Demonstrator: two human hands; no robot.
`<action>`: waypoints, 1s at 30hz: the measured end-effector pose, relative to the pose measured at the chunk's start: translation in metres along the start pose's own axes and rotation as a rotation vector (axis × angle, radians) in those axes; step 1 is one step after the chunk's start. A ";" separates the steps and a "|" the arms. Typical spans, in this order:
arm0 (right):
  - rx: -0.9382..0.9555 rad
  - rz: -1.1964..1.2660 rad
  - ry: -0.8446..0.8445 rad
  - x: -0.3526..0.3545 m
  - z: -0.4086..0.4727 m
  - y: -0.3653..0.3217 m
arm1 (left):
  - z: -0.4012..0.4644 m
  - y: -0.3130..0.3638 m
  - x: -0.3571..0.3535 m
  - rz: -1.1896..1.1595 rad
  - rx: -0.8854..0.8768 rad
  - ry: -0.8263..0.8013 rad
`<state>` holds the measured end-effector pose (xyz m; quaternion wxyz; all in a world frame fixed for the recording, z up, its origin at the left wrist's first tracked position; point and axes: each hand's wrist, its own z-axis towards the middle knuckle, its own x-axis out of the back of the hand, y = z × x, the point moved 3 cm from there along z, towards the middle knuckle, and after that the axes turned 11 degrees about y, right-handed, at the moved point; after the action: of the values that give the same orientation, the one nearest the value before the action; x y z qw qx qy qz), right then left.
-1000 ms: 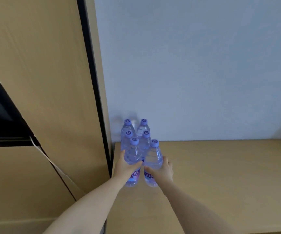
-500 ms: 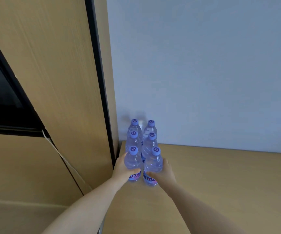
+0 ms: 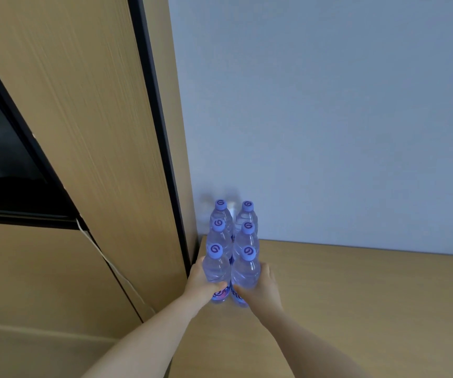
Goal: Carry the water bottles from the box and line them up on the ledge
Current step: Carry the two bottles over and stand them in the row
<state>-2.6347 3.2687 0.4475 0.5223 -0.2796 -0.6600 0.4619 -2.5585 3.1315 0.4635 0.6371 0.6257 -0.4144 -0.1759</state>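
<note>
Six water bottles stand upright in two rows on the ledge, against the wall. The left hand grips the near left bottle; the right hand grips the near right bottle.

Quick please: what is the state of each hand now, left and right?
Left hand: grips the front left water bottle.
Right hand: grips the front right water bottle.

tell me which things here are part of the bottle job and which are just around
Part of the job: six water bottles, the ledge, left hand and right hand each gripping a front bottle.

Just around: wooden panel, wall.
</note>
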 end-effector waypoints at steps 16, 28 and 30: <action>-0.068 0.014 -0.020 -0.004 -0.006 0.006 | -0.003 0.000 0.000 0.016 -0.071 0.025; -0.209 -0.411 -0.167 -0.013 -0.037 0.026 | -0.038 -0.029 0.029 0.265 0.156 0.041; -0.156 -0.464 -0.254 -0.018 -0.046 0.022 | -0.053 -0.036 0.036 0.397 0.173 0.028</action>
<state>-2.5881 3.2771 0.4207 0.5043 -0.1003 -0.8001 0.3090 -2.4869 3.1332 0.4472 0.6088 0.5864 -0.5343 -0.0021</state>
